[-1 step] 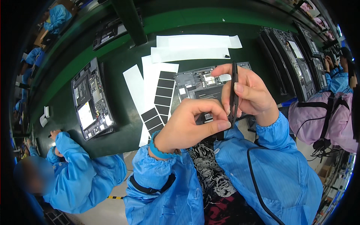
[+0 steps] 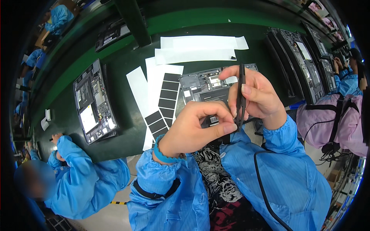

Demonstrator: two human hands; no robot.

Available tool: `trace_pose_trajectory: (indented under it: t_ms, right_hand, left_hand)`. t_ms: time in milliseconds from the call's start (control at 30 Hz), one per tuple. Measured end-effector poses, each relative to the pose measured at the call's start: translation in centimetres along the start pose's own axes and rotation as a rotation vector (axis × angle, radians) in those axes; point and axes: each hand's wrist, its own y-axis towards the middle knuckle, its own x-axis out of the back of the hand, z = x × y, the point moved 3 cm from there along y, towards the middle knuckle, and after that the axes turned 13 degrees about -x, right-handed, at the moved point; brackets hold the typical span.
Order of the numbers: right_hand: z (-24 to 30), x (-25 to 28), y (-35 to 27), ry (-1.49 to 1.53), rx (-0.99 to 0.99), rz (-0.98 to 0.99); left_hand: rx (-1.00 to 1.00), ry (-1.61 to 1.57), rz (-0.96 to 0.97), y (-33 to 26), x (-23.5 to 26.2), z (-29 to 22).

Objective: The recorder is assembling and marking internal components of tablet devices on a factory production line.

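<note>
Black tweezers [image 2: 241, 79] stand nearly upright in my right hand [image 2: 264, 98], tips down, held between thumb and fingers. My left hand [image 2: 192, 129] is closed in a pinch right at the tweezers' tips; whatever lies between its thumb and finger is too small to make out. Both hands hover over the near part of an opened laptop base [image 2: 191, 82], whose boards and dark battery show. Just left of it lie white strips with rows of black rectangular stickers [image 2: 168, 94], partly covered by my left wrist.
Blank white sheets [image 2: 196, 56] lie behind the laptop, with a small black piece [image 2: 233, 58] on one. Another opened laptop base [image 2: 94, 102] rests to the left, and several stand stacked [image 2: 296, 57] at the right. A green post [image 2: 133, 23] rises behind. Co-workers sit on both sides.
</note>
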Motion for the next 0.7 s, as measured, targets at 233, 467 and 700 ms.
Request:
trace_pose_trajectory:
  t_ms: [233,467,700]
  right_hand:
    - [0.2,1.4,-2.6,-0.157,0.348,-0.495]
    - [-1.2,1.1,-4.7,-0.736,0.782,-0.778]
    - [-1.4,1.7,-5.3,-0.372,0.470,-0.765]
  left_hand:
    - [-0.141,0.013,-0.355,-0.7,0.2,0.6]
    - [-0.048,0.022,-0.742,-1.2,-0.6,2.0]
    - [-0.040,0.003,-0.784,-1.1,-0.8,2.7]
